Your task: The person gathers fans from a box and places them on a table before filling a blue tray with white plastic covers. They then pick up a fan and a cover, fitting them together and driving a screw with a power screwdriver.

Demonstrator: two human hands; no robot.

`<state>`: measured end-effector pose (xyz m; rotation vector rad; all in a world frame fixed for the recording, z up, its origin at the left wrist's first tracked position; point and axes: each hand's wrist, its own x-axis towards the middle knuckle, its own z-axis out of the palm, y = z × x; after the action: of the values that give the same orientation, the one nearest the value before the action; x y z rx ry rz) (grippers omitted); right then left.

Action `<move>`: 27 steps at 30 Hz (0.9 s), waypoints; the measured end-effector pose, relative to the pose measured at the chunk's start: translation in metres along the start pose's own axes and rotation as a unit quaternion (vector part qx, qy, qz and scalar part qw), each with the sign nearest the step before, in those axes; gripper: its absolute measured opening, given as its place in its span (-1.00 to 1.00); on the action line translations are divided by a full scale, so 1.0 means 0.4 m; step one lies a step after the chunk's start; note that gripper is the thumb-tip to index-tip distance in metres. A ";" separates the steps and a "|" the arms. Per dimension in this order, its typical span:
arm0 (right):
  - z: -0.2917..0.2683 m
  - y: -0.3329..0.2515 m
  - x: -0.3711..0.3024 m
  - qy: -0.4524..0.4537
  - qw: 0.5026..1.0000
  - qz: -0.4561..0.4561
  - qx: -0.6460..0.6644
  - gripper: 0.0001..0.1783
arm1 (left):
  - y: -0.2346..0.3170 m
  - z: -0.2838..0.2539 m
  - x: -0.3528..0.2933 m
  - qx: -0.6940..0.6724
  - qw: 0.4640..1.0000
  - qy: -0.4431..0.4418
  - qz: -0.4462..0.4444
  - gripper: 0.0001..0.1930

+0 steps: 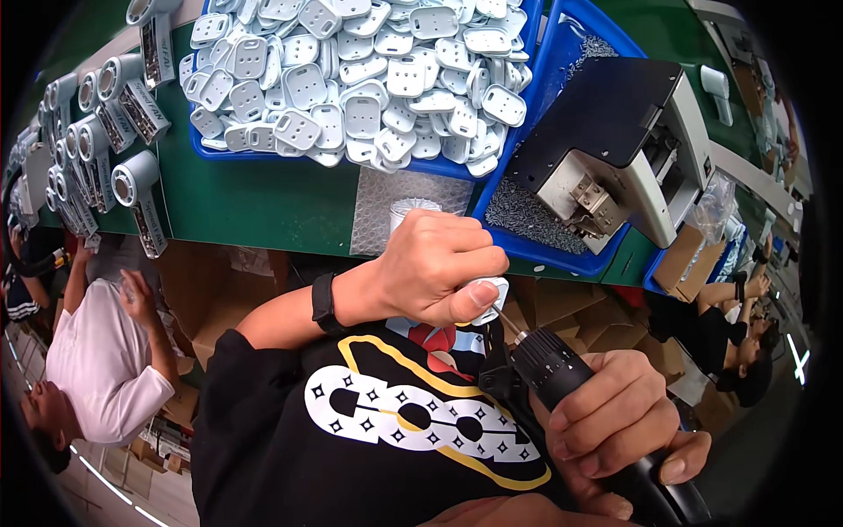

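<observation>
My left hand (439, 263), with a black band at the wrist, is closed around a white plastic handheld fan. The fan's ribbed round head (413, 209) shows beyond my knuckles. Below my thumb a pale plate (493, 300) sticks out, and my palm hides how it joins the fan. My right hand (615, 413) wraps round a black electric screwdriver (551, 364), tilted up toward the left. Its thin bit (507, 320) reaches the plate beside my left thumb; whether a screw sits at the tip is too small to tell.
A blue tray (255, 155) heaped with pale plates (362, 116) stands on the green table (255, 211). To its right, a black-topped screw feeder (606, 114) sits over a blue bin of screws (531, 215). Left are several fans on boxes (136, 180). Co-workers (105, 351) sit on both sides.
</observation>
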<state>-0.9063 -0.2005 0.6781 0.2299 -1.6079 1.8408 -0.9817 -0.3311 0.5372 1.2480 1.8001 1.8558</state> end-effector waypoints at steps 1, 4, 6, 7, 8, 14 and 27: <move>-0.002 0.005 -0.002 -0.002 1.000 0.000 0.000 -0.47 | -0.001 0.002 -0.001 0.000 1.000 0.002 0.001 -0.64; -0.006 0.008 -0.006 0.018 1.000 -0.008 -0.001 -0.45 | -0.004 0.005 0.006 -0.008 1.000 -0.017 -0.006 -0.63; -0.014 -0.008 -0.011 0.025 1.000 -0.010 -0.005 -0.47 | -0.002 0.007 0.007 -0.010 1.000 -0.017 -0.004 -0.62; -0.018 -0.016 -0.014 0.030 0.999 -0.009 -0.007 -0.49 | -0.001 0.009 0.007 -0.012 1.000 -0.015 -0.005 -0.61; -0.023 -0.024 -0.017 0.035 0.999 -0.009 -0.010 -0.51 | 0.001 0.012 0.007 -0.014 1.000 -0.012 -0.005 -0.60; -0.165 0.072 0.020 0.147 0.966 -0.046 -0.207 -0.47 | 0.016 0.024 0.012 -0.024 1.000 -0.005 -0.006 -0.58; -0.017 -0.090 0.033 -0.008 0.993 0.113 -0.031 -0.54 | 0.009 0.013 -0.002 -0.008 1.000 -0.005 -0.008 -0.60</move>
<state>-0.8933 -0.1889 0.7132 0.0349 -1.7595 1.9565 -0.9761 -0.3290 0.5396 1.2298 1.7817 1.8492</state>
